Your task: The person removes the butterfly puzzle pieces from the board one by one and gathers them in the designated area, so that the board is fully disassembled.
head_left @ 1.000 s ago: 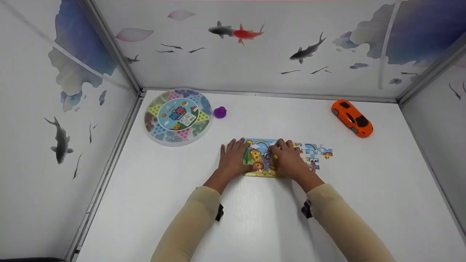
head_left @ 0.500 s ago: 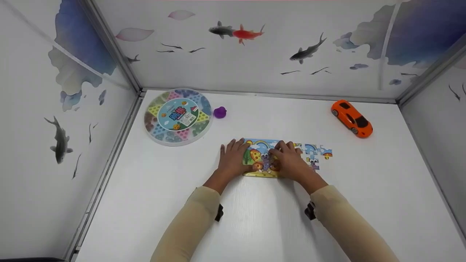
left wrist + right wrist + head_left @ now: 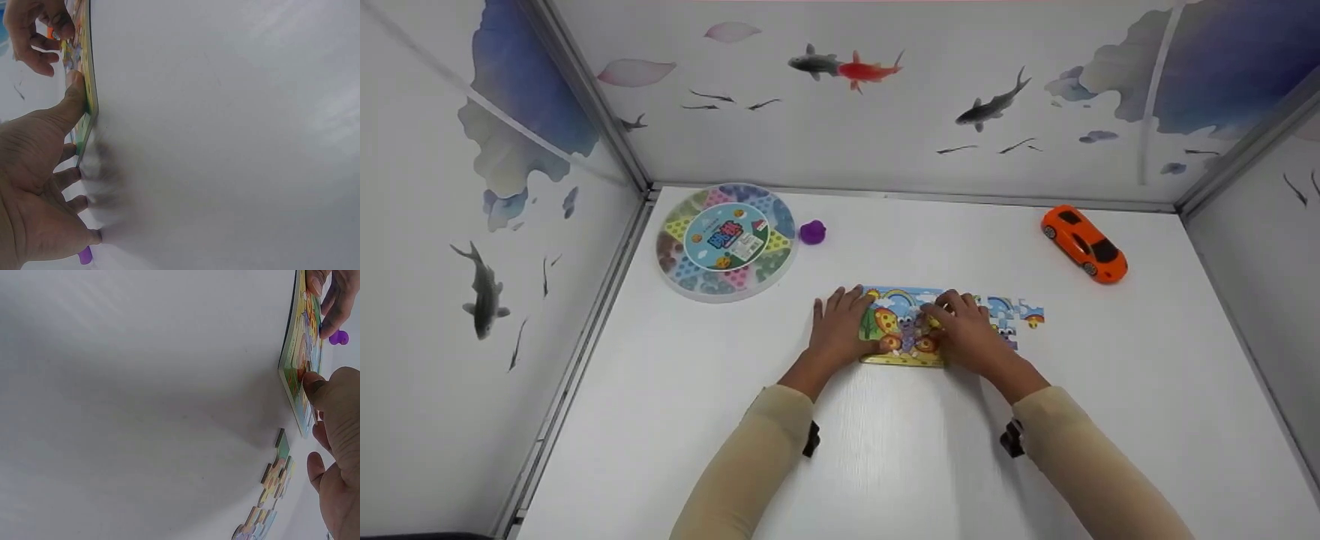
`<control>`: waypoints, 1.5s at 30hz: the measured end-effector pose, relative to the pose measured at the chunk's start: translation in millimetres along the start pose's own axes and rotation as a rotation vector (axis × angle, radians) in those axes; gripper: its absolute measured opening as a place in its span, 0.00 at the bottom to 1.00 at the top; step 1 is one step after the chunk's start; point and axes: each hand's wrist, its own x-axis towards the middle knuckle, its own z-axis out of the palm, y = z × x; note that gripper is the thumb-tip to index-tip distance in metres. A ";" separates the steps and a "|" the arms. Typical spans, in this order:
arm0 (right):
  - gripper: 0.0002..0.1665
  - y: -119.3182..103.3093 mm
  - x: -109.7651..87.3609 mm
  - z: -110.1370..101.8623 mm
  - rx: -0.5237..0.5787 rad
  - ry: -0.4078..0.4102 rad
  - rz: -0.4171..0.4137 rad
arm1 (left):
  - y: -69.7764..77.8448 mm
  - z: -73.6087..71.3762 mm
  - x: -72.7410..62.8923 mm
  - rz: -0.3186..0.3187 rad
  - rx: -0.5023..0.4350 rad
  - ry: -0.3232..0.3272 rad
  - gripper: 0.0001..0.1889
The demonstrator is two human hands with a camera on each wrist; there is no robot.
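Note:
A jigsaw puzzle board (image 3: 901, 360) with a colourful butterfly picture lies on the white table. My left hand (image 3: 838, 328) rests at its left side, fingers spread, the thumb lying on the picture near the front edge. Over the board's right part is my right hand (image 3: 973, 335), its fingers bent. In the right wrist view its thumb and fingers pinch a puzzle piece (image 3: 315, 415), mostly hidden and seen as a thin pale edge. Several loose joined puzzle pieces (image 3: 1033, 311) lie just right of the board, partly covered by the right hand.
A round, clear-edged board game box (image 3: 727, 238) stands at the back left, with a small purple object (image 3: 813, 232) beside it. An orange toy car (image 3: 1084, 244) sits at the back right. Patterned white panels enclose the table's back and sides.
The right hand has shifted slightly right across the board, uncovering more of the butterfly and covering more of the loose pieces. My left hand stays in place.

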 end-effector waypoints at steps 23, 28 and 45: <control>0.37 44.6 -38.4 -18.3 0.060 0.054 0.012 | -3.6 3.9 2.3 0.012 -0.002 0.008 0.50; 0.34 52.7 -45.7 -21.7 0.068 0.067 0.019 | -2.6 2.8 1.7 0.010 0.001 -0.002 0.50; 0.28 90.1 -78.8 -31.7 0.055 0.136 0.037 | -1.8 2.5 1.6 0.005 -0.001 0.007 0.51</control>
